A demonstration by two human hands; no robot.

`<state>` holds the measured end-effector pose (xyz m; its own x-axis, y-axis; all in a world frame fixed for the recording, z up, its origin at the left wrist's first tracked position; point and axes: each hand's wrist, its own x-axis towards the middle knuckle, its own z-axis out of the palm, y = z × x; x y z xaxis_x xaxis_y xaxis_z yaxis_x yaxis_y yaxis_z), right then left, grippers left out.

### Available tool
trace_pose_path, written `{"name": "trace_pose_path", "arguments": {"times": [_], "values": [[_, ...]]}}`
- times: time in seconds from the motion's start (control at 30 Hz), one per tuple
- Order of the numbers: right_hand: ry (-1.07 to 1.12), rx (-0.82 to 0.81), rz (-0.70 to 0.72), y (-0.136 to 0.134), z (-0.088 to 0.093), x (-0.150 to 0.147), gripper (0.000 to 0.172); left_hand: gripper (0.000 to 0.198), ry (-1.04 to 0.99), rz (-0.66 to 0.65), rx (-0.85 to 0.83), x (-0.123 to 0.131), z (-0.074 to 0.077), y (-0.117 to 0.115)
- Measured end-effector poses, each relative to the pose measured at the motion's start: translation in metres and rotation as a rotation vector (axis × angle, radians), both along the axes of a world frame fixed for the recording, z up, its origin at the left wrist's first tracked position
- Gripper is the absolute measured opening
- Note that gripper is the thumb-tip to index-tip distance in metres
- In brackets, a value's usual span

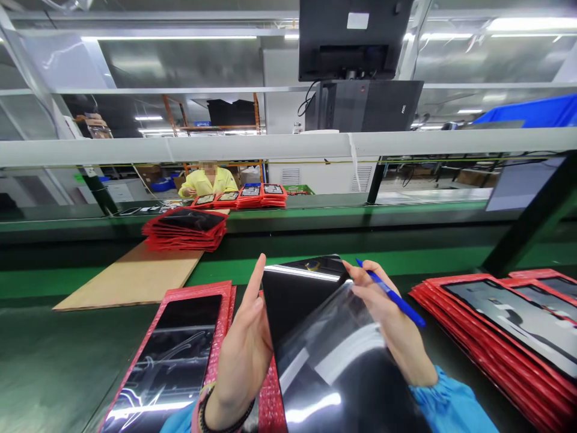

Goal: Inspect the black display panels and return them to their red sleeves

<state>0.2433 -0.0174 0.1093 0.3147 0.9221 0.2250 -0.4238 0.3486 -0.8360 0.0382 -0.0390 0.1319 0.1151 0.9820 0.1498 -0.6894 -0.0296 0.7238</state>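
Between my hands is a glossy black tablet screen (300,288), tilted upward, with a clear protective film (333,367) partly lifted off its upper part. My left hand (246,343) supports the screen along its left edge, thumb pointing up and other fingers hidden behind. At the upper right corner, my right hand (383,300) pinches the film's edge. A blue pen-like tool (396,299) also sits in that hand, across the fingers. Left of my left hand lies another black screen (175,343) on red bubble wrap (224,325).
At right stands a stack of red bubble-wrap sleeves (478,337) bearing panels. Farther left, more red sleeves (184,237) are piled on a brown board (135,273). A co-worker in yellow (210,180) sits across the green bench. A white shelf rail (252,149) crosses ahead, below a monitor (356,36).
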Motion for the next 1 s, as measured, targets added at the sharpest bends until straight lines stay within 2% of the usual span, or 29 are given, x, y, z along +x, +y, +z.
{"name": "trace_pose_path", "arguments": {"times": [0.13,0.27,0.37,0.43,0.53,0.63,0.73,0.83,0.9,1.0], "values": [[-0.193,0.058,0.036,-0.008,-0.003,-0.007,0.036,0.05,0.128,0.005,-0.014,0.001,-0.003,0.001],[-0.333,0.122,-0.102,-0.006,-0.016,0.008,0.032,0.077,0.378,0.074,0.021,0.003,-0.017,0.016],[-0.425,0.063,-0.206,0.001,-0.043,0.039,0.028,0.076,0.485,0.055,-0.066,-0.001,-0.04,0.036],[-0.454,-0.016,-0.206,0.006,-0.068,0.062,0.03,0.065,0.534,0.08,-0.094,-0.005,-0.058,0.051],[-0.509,-0.131,-0.128,0.009,-0.104,0.086,0.035,0.062,0.588,0.098,-0.127,-0.008,-0.087,0.071],[-0.557,-0.184,-0.022,0.009,-0.126,0.095,0.038,0.067,0.623,0.134,-0.163,-0.005,-0.116,0.087],[-0.611,-0.185,0.043,0.011,-0.134,0.097,0.04,0.063,0.654,0.198,-0.193,0.001,-0.144,0.102],[-0.676,-0.171,0.018,0.014,-0.138,0.097,0.041,0.055,0.683,0.239,-0.197,0.007,-0.163,0.113],[-0.721,-0.165,-0.035,0.014,-0.142,0.097,0.041,0.056,0.702,0.277,-0.163,0.007,-0.167,0.115],[-0.805,-0.14,-0.177,0.008,-0.145,0.094,0.039,0.062,0.728,0.347,-0.081,-0.001,-0.163,0.11]]}}
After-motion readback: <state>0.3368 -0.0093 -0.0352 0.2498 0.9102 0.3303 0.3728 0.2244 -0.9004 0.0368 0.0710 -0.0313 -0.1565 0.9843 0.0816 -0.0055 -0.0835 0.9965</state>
